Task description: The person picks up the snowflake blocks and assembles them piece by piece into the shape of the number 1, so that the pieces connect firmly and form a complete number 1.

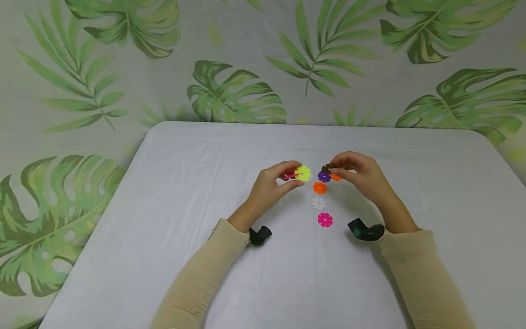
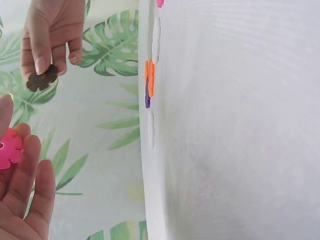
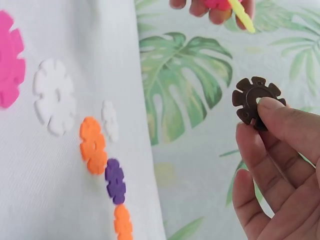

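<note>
Between thumb and fingers, my left hand (image 1: pixel 269 183) holds a yellow notched flower disc (image 1: pixel 303 173) joined to a pink notched disc (image 2: pixel 10 150) set across it. My right hand (image 1: pixel 363 176) pinches a brown notched disc (image 3: pixel 249 97) by its edge, thumb on its face. Both hands are raised above the table, a short gap apart. On the cloth near them lie a purple disc (image 1: pixel 324 177), an orange disc (image 1: pixel 319 188), a white disc (image 1: pixel 318 203) and a pink disc (image 1: pixel 325 220). The right fingers partly hide another orange disc (image 1: pixel 337 177).
A white cloth covers the table (image 1: pixel 164 205), whose far edge meets a leaf-patterned backdrop (image 1: pixel 238 91). A second white disc (image 3: pixel 110 121) lies by the orange one, mostly behind the yellow disc in the head view. Black devices (image 1: pixel 365 230) are worn at both wrists.
</note>
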The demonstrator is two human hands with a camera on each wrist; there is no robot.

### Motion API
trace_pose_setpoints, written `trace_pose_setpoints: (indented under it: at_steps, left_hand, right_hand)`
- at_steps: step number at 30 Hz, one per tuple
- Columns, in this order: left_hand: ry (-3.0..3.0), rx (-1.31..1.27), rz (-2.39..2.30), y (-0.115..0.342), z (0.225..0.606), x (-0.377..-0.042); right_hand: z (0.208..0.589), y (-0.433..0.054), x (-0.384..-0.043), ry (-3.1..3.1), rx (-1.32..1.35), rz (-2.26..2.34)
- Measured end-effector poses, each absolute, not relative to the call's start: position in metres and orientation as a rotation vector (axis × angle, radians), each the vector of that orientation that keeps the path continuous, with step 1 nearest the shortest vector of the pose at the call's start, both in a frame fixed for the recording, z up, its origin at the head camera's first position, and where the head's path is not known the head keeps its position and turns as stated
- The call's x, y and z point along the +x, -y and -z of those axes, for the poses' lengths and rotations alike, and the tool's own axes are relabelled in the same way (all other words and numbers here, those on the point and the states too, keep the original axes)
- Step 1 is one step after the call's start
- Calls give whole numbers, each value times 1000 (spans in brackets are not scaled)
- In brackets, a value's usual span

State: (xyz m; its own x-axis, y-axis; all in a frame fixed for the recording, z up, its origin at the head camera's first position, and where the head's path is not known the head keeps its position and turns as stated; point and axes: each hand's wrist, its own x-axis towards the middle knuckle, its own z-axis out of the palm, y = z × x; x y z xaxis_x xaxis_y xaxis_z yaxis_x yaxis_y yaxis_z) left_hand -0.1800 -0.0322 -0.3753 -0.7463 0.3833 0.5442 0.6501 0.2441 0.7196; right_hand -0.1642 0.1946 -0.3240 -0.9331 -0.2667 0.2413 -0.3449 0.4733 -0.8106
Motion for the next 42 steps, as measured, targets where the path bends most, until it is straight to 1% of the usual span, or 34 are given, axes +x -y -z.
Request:
trace_pose_setpoints:
  at_steps: [5,13,26,36,42]
  left_hand:
    - [2262,-964,1507,32,376,-180]
    - [2255,-968,1521,32,375,-179]
    - [2288,-949,1507,31,376,-179]
    - [2290,-934,1583,30,376,-177]
    - [2276,-925,1679,30,378,-176]
  right_hand:
    - [318,-186,-163,2603,587,-1477]
    - [320,-181,-162,2533,699,-1510]
    - [321,-175,-158,2542,729,-1504]
    - [326,-171,-157,2412,766,-1427]
    - [331,-170,-158,2355,771,-1504]
